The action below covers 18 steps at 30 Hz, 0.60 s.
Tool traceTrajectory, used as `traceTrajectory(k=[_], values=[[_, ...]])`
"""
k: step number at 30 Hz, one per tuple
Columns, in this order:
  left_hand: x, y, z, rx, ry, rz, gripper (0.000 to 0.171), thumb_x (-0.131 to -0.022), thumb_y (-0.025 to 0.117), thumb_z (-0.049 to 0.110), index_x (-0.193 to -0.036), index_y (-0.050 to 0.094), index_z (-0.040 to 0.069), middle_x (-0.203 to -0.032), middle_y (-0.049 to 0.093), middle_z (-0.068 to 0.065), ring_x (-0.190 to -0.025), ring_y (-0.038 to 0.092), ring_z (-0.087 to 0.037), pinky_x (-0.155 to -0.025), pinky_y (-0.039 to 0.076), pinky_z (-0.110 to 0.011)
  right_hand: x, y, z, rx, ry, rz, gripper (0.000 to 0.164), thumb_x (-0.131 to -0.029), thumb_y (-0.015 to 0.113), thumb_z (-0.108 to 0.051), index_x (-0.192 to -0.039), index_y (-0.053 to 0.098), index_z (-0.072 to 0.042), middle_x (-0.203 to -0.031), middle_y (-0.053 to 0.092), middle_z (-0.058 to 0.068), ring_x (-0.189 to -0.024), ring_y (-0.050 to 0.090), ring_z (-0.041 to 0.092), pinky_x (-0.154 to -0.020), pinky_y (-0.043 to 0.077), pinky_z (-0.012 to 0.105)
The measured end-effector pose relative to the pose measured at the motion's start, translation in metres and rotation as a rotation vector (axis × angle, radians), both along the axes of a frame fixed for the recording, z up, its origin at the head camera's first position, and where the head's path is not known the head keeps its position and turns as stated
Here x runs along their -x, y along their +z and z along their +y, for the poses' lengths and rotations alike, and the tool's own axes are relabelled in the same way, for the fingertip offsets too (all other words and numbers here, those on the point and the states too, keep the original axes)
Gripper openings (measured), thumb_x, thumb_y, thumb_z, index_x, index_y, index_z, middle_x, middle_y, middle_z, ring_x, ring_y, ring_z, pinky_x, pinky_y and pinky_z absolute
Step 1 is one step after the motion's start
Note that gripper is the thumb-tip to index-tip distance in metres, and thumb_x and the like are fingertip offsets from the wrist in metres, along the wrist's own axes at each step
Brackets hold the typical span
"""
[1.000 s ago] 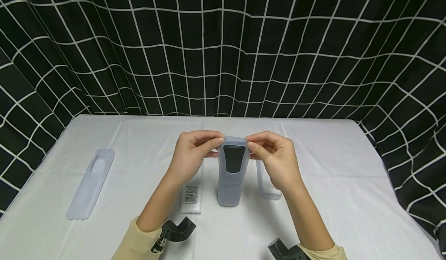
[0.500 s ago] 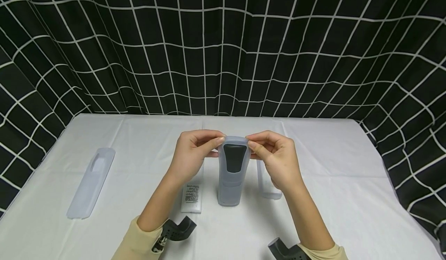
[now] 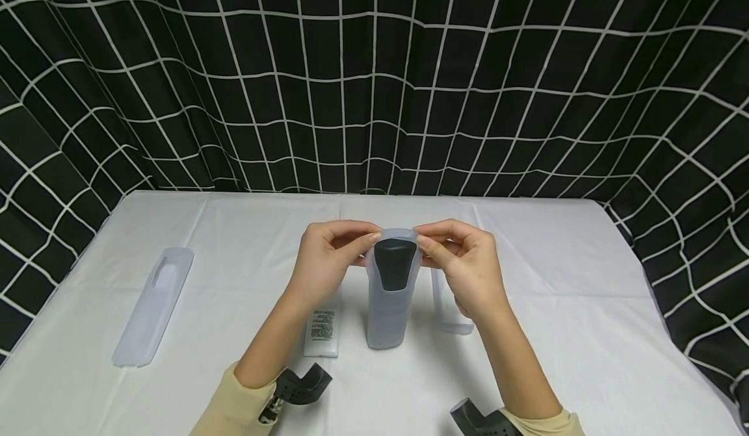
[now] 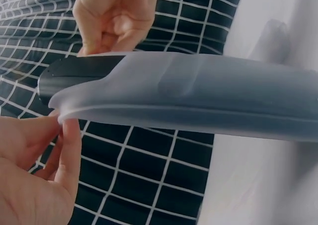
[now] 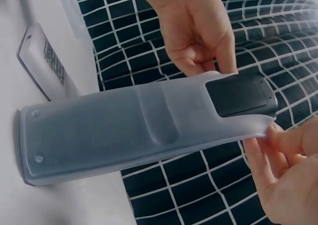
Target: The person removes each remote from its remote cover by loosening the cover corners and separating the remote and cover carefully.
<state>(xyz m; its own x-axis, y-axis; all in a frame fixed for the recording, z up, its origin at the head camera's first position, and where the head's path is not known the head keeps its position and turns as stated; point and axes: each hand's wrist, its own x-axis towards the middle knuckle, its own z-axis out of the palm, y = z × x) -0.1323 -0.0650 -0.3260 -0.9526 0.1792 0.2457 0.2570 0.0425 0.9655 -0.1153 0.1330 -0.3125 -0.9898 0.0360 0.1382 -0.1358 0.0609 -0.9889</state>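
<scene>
A translucent silicone remote cover (image 3: 387,319) stands on end on the white table, between my hands. Inside it is a dark remote control (image 3: 394,265), whose black end pokes out through the opening at the top, as the right wrist view shows of the remote's end (image 5: 241,96). My left hand (image 3: 322,260) pinches the cover's upper left edge between thumb and fingers. At the upper right edge, my right hand (image 3: 465,264) pinches the soft rim the same way. Most of the remote is hidden within the cover (image 4: 198,93).
Another translucent cover (image 3: 153,309) lies flat at the left. Beside my left forearm is a white remote (image 3: 322,332) with a printed label. A pale translucent-edged piece (image 3: 452,312) lies partly behind my right hand. A black gridded curtain (image 3: 374,98) hangs behind the table (image 3: 585,332).
The remote's black end has come out of the cover's opening, where it earlier sat behind the rim. My left hand has shifted slightly right. My right hand has stayed nearly still.
</scene>
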Motion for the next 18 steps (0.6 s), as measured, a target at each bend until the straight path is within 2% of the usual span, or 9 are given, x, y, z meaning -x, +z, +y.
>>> traceTrajectory(k=[18], values=[[0.0004, 0.0008, -0.0021, -0.014, 0.004, -0.039, 0.018, -0.093, 0.069, 0.002, -0.109, 0.075, -0.002, -0.104, 0.074, -0.016, -0.079, 0.069, -0.013, -0.074, 0.063, -0.032, 0.0009, -0.0012, 0.0021, -0.009, 0.033, -0.005, 0.022, -0.09, 0.07, 0.004, -0.108, 0.067, 0.016, -0.096, 0.069, 0.004, -0.077, 0.071, 0.011, -0.074, 0.063, 0.031]])
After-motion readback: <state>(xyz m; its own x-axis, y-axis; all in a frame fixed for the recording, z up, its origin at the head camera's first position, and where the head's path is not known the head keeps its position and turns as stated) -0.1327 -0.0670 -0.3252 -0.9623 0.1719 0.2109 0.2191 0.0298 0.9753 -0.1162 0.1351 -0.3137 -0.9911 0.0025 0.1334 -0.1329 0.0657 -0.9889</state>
